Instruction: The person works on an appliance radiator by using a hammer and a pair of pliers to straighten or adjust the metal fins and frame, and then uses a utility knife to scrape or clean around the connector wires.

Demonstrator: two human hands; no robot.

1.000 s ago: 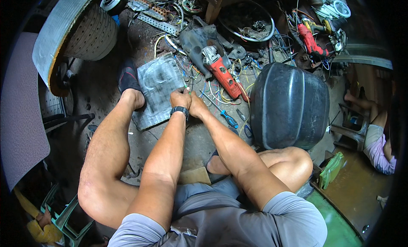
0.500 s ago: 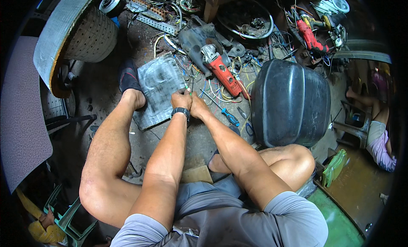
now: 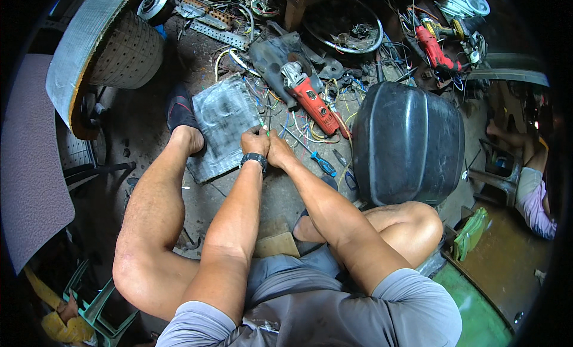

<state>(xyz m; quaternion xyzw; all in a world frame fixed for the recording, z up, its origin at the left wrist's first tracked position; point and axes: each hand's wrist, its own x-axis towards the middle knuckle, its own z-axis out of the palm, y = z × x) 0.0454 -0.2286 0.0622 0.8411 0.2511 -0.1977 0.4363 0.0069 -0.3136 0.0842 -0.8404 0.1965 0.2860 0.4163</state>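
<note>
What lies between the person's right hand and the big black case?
The head view shows a blue-handled screwdriver, loose wires and a small, unclear grey tool on the floor between the right hand and the black case.

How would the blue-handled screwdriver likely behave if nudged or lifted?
The blue-handled screwdriver looks stiff, given its straight, slender shaft. Lifted, it may feel handle-heavy, since the handle is much thicker. Nudged, it might swing round that thick end rather than slide straight.

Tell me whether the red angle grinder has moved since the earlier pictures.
No. The red angle grinder lies in the same place and at the same slant against the large black container.
</note>
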